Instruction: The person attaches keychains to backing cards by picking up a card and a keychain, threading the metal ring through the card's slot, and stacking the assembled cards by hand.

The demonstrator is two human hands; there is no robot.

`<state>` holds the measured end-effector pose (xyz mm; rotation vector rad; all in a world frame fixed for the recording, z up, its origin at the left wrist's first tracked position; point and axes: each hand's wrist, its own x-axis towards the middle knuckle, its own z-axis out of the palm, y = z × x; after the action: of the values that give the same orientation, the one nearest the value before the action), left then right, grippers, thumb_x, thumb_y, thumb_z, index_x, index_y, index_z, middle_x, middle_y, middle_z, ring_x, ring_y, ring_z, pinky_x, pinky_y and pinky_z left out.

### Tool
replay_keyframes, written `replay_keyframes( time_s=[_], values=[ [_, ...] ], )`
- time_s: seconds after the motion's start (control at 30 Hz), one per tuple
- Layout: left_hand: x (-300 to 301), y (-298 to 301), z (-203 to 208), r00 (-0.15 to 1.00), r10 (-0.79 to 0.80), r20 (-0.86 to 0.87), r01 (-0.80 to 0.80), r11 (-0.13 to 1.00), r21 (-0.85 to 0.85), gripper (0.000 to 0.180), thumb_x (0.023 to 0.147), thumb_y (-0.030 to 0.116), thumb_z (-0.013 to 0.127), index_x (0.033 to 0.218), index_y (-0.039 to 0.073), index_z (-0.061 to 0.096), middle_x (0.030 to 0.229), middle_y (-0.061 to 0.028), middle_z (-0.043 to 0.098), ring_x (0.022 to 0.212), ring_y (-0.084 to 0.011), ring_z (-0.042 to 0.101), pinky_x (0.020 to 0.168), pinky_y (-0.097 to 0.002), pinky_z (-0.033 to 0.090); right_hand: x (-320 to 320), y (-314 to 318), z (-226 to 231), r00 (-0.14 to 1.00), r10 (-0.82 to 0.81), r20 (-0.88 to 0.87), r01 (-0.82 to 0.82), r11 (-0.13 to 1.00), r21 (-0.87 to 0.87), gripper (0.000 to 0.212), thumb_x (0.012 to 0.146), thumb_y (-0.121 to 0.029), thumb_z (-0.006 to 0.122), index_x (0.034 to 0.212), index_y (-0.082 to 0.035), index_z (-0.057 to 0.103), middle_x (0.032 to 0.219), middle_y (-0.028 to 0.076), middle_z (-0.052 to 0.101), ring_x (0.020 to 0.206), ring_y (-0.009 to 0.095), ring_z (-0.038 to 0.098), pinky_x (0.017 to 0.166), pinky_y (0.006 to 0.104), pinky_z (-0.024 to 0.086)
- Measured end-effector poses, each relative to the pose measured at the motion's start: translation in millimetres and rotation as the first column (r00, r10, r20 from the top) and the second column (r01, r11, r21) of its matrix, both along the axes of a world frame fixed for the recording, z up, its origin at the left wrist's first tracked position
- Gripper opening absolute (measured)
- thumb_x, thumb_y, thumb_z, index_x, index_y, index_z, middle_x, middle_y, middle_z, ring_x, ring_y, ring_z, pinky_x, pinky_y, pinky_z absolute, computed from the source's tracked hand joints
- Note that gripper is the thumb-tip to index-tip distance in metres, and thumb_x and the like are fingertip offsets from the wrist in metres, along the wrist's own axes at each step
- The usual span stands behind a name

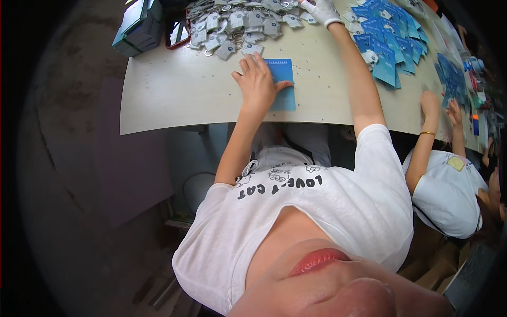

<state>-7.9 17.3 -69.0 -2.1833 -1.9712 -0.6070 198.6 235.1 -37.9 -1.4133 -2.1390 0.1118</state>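
My bare left hand (256,82) lies over the left part of a blue printed card (282,98) on the table, its fingers spread and its thumb across the card. Just beyond those fingertips sits one grey-white tag (252,48) at the near edge of a large heap of tags with metal rings (237,21). My right hand (322,11), in a white glove, reaches to the far edge of the view, at the right end of the heap. Its fingertips are partly cut off, so whether it grips anything is unclear.
Blue cards with tags on them (388,39) are piled at the right. A dark box with stacked cards (140,26) and a red-rimmed tray (178,31) stand far left. Small blue specks dot the pale table (174,100). To my right, a co-worker's hands (433,105) are near more blue cards.
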Motion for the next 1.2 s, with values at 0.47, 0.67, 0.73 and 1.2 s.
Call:
replay_keyframes(
  time_s=[0.47,0.67,0.73,1.2],
  values=[
    [-53.4,21.2,-6.9,0.932,-0.279,0.230,0.301,0.951,-0.067,0.079,0.055,0.050,0.084,0.108,0.001,0.051,0.108,-0.0144,0.051,0.107,-0.0325,0.045,0.092,-0.0413,0.039,-10.2,2.0,7.9,0.995,0.100,0.022,-0.094,0.977,-0.190,0.021,0.087,-0.021,0.059,0.098,-0.008,0.071,0.094,0.013,0.069,0.082,0.027,0.064,0.076,0.0327,0.051],
    [-60.5,43.2,10.1,0.662,-0.195,0.724,0.444,0.880,-0.169,0.048,0.068,0.024,0.083,0.097,-0.003,0.056,0.086,-0.0105,0.060,0.083,-0.0226,0.059,0.071,-0.0336,0.047,53.7,-8.3,-9.4,0.928,0.111,-0.355,-0.086,0.993,0.084,0.017,0.085,-0.012,0.061,0.092,0.002,0.068,0.087,0.012,0.069,0.080,0.021,0.065,0.073,0.0316,0.052],
    [-66.2,44.1,8.9,0.608,-0.241,0.756,0.414,0.909,-0.043,0.035,0.074,0.014,0.080,0.097,-0.003,0.059,0.082,-0.0068,0.064,0.073,-0.0133,0.061,0.062,-0.0258,0.048,53.2,-16.1,-5.5,0.820,0.087,-0.566,-0.141,0.989,-0.052,0.017,0.085,-0.010,0.061,0.094,0.003,0.067,0.087,0.011,0.069,0.079,0.020,0.064,0.072,0.0313,0.052],
    [7.3,59.3,57.7,0.004,-0.431,0.902,0.243,0.876,0.417,0.018,0.082,0.015,0.075,0.088,0.000,0.069,0.073,-0.0016,0.068,0.064,-0.0032,0.057,0.058,-0.0171,0.043,-43.7,-164.1,32.7,0.584,0.047,-0.810,-0.283,0.947,-0.149,0.022,0.090,-0.022,0.065,0.101,-0.002,0.064,0.097,0.000,0.064,0.093,0.008,0.057,0.084,0.0220,0.045]
  ],
)
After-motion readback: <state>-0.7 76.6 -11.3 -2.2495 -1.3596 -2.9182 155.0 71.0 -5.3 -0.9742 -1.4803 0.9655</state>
